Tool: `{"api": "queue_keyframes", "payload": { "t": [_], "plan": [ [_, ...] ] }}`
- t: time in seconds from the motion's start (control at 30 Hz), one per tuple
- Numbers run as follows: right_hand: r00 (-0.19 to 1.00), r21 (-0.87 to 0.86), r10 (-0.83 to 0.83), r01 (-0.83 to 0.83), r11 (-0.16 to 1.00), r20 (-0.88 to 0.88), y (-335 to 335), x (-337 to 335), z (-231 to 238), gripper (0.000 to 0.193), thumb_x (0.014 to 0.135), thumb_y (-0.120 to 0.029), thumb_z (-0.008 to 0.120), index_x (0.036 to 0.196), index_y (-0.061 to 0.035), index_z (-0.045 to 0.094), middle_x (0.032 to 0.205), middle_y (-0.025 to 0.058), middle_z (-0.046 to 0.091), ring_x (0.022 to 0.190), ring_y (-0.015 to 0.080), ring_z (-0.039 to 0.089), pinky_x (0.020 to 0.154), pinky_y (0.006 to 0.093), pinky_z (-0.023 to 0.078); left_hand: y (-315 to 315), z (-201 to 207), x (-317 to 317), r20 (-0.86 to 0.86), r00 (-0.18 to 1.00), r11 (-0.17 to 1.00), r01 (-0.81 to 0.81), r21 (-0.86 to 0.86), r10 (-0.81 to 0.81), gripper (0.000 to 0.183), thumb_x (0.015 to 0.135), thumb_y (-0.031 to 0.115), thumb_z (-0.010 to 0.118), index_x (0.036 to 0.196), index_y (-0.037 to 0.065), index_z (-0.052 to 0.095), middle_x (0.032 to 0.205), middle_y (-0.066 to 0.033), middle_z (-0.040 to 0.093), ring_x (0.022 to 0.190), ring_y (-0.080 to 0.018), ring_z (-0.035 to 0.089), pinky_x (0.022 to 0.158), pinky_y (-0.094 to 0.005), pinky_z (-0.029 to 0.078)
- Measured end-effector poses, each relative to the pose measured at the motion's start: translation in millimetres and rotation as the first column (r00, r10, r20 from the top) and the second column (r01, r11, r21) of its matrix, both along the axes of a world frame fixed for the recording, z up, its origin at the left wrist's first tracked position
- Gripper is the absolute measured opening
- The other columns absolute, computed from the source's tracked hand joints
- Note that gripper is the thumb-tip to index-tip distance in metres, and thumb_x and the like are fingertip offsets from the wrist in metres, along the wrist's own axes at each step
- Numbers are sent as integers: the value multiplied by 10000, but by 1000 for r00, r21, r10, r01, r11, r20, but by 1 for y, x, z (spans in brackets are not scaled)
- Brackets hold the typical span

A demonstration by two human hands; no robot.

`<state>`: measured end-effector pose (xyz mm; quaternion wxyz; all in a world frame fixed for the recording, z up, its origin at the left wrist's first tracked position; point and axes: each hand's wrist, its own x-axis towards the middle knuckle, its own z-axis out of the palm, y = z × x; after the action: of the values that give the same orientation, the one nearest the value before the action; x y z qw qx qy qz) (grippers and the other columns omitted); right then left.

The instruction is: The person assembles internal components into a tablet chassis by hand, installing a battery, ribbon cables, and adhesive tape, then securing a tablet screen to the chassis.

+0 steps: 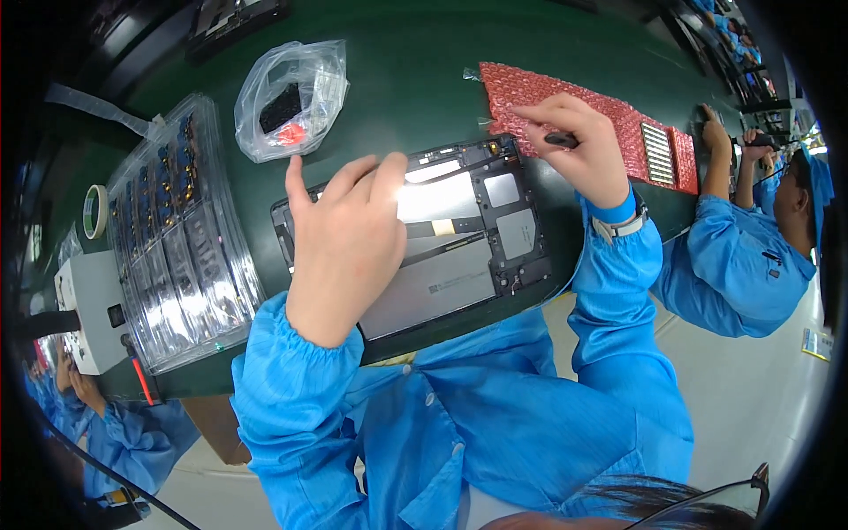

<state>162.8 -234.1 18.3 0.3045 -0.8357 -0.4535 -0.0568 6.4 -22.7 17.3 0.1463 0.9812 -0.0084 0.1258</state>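
An opened tablet (442, 291) lies on the green table in front of me, its silver inner plates, dark frame and ribbon strips showing. Over its left half spreads my left hand (349, 238), fingers apart, the tips at the tablet's far edge; the palm hides part of it. My right hand (579, 146) is raised beyond the tablet's far right corner. Its fingers are closed round a slim black tool (561, 140), of which only a short end shows, so its kind is unclear. Under and beyond that hand lies red bubble wrap (521, 88) with a sheet of small pale strips (656, 152) on it.
Clear trays (190, 238) of small parts stand at the left, beside a white box (91, 309), a tape roll (94, 212) and a red-handled tool (141, 380). A clear plastic bag (291, 102) sits at the back. Co-workers (751, 256) are at both sides.
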Motion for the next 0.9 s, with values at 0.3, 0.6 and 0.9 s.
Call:
{"api": "queue_keyframes", "payload": {
  "t": [0.3, 0.6, 0.9],
  "plan": [
    [981, 43, 7, 2, 999, -195, 8, -11, -13, 135, 741, -74, 637, 868, -49, 599, 864, 93, 575, 832, 251, 579, 706, 324, 481, 15, -1, -5, -91, 990, 992, 106, -71, -112, 415, 732, 23, 529, 1136, 114, 512, 1139, -19, 568, 1110, -233, 497, 958, -647, 179],
    [870, 83, -55, 109, 991, -490, 15, -28, -2, 183, 760, -14, 608, 932, -44, 554, 892, 82, 579, 809, 207, 605, 703, 283, 484, 17, 1, -6, -109, 987, 992, 122, 4, -121, 340, 737, 27, 538, 1066, 115, 555, 1186, -6, 542, 1130, -249, 479, 954, -656, 173],
    [897, 27, -85, 107, 994, -435, 12, -25, -5, 232, 728, -39, 642, 943, -32, 555, 888, 105, 598, 835, 221, 610, 721, 297, 487, 11, 1, -4, -95, 990, 989, 113, 92, -104, 324, 725, 32, 564, 1037, 120, 566, 1187, 20, 529, 1142, -221, 461, 950, -649, 197]
  ]
}}
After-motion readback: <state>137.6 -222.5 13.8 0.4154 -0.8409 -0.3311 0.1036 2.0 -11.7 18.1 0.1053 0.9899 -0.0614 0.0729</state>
